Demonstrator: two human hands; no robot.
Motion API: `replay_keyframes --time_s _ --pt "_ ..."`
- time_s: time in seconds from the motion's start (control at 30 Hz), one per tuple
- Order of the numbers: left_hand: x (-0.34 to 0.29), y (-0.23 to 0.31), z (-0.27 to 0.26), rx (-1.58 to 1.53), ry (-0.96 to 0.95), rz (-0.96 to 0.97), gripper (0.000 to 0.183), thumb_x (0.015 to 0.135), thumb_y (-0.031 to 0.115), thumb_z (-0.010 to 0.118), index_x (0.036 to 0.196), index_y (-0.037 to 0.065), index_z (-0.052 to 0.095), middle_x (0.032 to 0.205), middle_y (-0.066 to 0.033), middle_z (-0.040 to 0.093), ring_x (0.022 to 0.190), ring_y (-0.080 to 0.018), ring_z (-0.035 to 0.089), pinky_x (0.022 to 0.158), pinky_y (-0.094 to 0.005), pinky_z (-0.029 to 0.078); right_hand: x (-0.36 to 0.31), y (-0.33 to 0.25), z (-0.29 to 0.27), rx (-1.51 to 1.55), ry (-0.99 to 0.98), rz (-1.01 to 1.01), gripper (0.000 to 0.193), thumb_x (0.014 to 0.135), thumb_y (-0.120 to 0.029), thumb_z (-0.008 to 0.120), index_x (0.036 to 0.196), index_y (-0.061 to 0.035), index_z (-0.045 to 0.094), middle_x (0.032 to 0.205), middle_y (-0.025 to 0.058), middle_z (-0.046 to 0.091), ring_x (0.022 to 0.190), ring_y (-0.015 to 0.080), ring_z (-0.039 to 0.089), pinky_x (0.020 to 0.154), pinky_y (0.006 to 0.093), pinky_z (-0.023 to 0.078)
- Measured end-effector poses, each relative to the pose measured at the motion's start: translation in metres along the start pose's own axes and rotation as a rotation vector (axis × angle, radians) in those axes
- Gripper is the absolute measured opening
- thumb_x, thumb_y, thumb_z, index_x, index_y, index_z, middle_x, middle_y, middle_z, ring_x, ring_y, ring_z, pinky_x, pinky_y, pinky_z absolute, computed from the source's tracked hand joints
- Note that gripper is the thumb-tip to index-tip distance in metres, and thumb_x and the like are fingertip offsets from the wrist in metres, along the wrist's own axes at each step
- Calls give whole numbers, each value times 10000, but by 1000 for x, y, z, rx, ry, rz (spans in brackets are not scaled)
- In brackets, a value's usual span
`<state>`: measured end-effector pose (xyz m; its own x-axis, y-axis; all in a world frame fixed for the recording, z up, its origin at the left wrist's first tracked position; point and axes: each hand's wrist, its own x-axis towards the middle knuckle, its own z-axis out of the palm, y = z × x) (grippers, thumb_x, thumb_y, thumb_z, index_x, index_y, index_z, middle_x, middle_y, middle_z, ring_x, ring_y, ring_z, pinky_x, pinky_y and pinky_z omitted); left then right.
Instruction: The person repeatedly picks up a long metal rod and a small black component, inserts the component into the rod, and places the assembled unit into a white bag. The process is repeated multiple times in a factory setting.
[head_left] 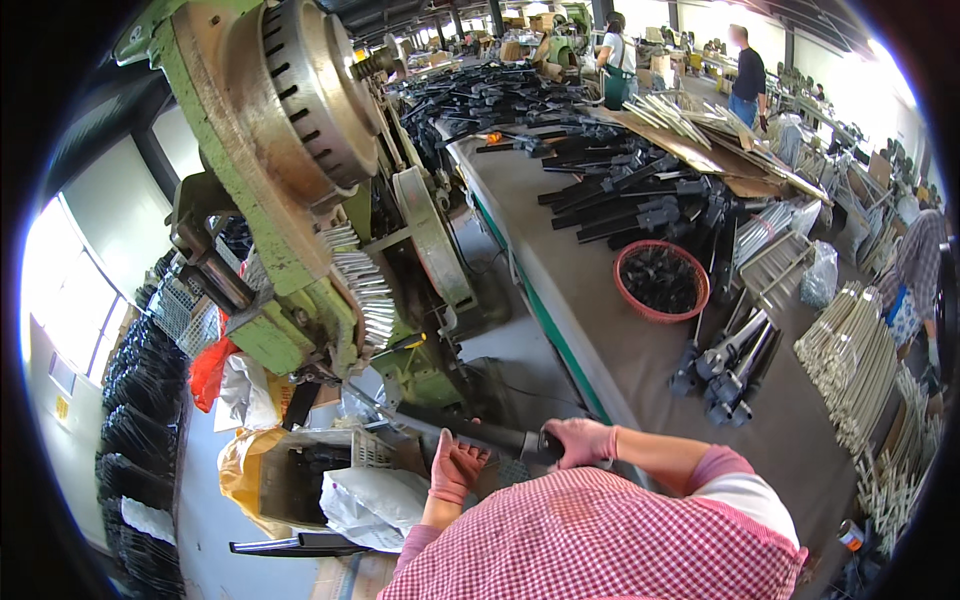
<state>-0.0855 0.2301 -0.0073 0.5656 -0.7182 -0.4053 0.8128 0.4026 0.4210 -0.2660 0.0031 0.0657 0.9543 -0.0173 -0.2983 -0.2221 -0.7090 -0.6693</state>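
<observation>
Bright window glare, warped fisheye rim

This is a factory workshop. On the left stands a big green press machine [300,200] with a worn metal flywheel [320,90]. A long workbench [600,330] on the right carries black metal parts [620,200], a red basket [661,281] and bundled pale rods [860,360]. Other workers [747,80] stand far back.
</observation>
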Motion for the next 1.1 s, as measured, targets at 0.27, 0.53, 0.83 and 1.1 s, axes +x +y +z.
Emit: replay_keyframes --time_s 0.27,0.53,0.83,1.1 --pt "-25 -37 61 -80 63 265 183 817 184 661 723 64 558 743 -80 587 729 -285 575 846 -490 504 -47 -13 10 -37 -3 113 772 727 -513 769 1228 -4 477 1249 244 575 1113 370 628 948 425 492" --pt "-97 1 45 -169 210 697 174 853 152 649 725 98 544 727 -24 550 702 -197 540 858 -390 484 -19 -40 6 -64 -166 -176 571 685 -354 741 1095 -11 541 1077 210 667 1046 339 653 892 423 510" --pt "-193 46 -2 -199 551 987 161 846 177 613 745 112 506 700 -33 510 681 -200 505 819 -396 486 29 -105 50 -190 -311 -401 614 656 -391 759 1046 36 552 956 241 687 920 372 687 826 420 544" --pt "-130 16 -100 -548 376 700 224 913 275 627 832 80 552 743 -89 595 696 -281 598 783 -442 552 98 -121 97 -235 -511 -182 705 635 -396 799 1093 77 546 984 261 678 933 350 684 853 389 527"
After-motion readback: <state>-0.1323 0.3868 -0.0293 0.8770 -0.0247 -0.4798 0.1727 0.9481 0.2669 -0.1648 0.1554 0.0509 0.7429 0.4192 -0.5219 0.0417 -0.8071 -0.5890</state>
